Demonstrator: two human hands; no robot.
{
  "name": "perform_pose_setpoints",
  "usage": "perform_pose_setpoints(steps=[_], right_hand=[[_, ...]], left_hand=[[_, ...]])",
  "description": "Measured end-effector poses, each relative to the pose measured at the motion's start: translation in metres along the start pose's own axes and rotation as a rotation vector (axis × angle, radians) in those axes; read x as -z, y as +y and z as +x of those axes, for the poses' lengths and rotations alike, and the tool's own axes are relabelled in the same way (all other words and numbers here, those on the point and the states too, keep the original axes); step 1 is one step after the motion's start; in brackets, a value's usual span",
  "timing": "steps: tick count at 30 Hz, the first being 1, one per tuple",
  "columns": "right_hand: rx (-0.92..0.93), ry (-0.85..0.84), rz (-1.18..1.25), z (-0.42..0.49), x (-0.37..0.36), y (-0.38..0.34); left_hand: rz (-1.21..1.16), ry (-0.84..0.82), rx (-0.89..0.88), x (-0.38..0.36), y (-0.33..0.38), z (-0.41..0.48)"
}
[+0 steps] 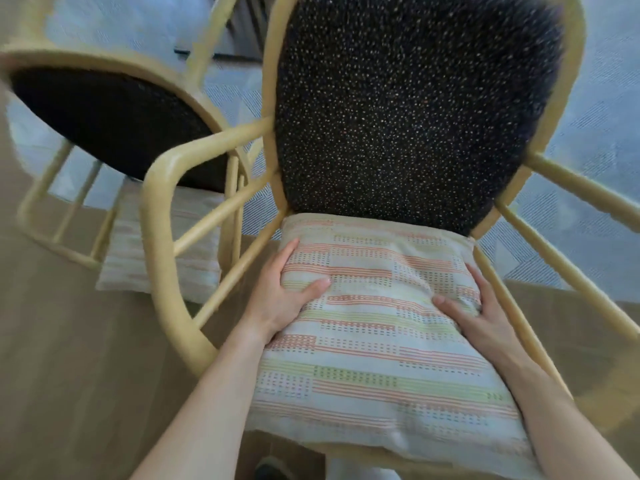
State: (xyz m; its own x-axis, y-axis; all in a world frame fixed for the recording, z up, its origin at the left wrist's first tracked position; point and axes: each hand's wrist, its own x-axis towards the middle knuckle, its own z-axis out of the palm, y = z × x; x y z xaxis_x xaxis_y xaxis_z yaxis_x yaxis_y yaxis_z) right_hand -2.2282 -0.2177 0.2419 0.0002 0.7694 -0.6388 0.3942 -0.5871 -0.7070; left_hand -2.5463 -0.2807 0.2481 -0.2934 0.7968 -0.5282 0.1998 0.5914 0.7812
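Now: left hand (pixel 284 296) and right hand (pixel 485 317) each pinch a side of the cushion (pixel 374 327), thumbs on top. It lies between them on the chair (pixel 415 116) seat. Released off-centre, I reckon it slides forward.

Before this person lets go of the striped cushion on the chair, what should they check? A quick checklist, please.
1. Left hand holds the cushion at its left edge: ok.
2. Right hand holds its right edge: ok.
3. Cushion's far edge meets the backrest: ok.
4. Cushion lies flat on the seat: cannot tell, the seat is hidden underneath.
5. Second cushion, down by the other chair, is out of the way: ok.
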Motion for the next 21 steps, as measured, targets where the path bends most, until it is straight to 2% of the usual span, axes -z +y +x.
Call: perform_pose_setpoints(steps=[11,21], right_hand=[[-0.219,-0.162,-0.163,-0.043,0.064,-0.09],[-0.416,-0.287,-0.365,-0.027,0.088,-0.157]], left_hand=[[0.015,-0.164,0.292,0.021,0.116,-0.04],[0.045,-0.272,0.473,0.034,0.185,-0.003]])
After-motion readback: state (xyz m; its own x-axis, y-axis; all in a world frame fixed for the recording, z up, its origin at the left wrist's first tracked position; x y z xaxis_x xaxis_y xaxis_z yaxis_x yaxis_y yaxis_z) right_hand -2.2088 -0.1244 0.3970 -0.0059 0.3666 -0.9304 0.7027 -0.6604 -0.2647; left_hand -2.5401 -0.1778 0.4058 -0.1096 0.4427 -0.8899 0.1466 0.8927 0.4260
